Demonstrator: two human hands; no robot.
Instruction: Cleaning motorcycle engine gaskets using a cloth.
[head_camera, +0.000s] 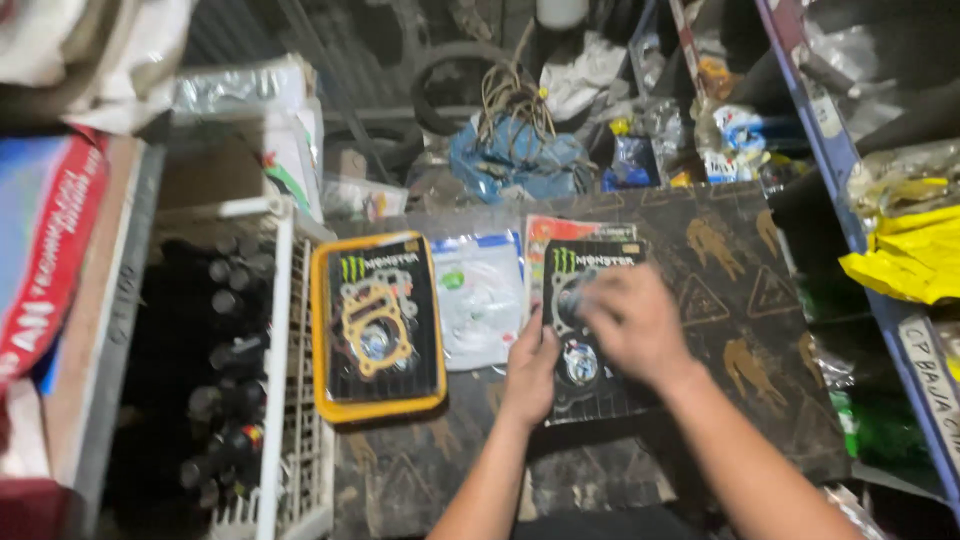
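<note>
Left hand (530, 372) pinching black gasket pack (598, 395) at its near-left edge | right hand (632, 322) blurred, resting curled on top, grip unclear | pack lying mid-table, seemingly light, flat, bendy, slick; edges best | orange-framed pack (377, 327) lying left

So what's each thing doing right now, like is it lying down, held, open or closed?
Left hand: resting on the black gasket pack's left edge.
Right hand: over the same pack, blurred.
Black gasket pack: flat on the mat, sealed as far as shows.
Orange-edged gasket pack: flat, untouched.
Clear packet: flat, between the two packs.
White wire basket: upright, full of dark parts.
Patterned mat: spread flat.
</note>
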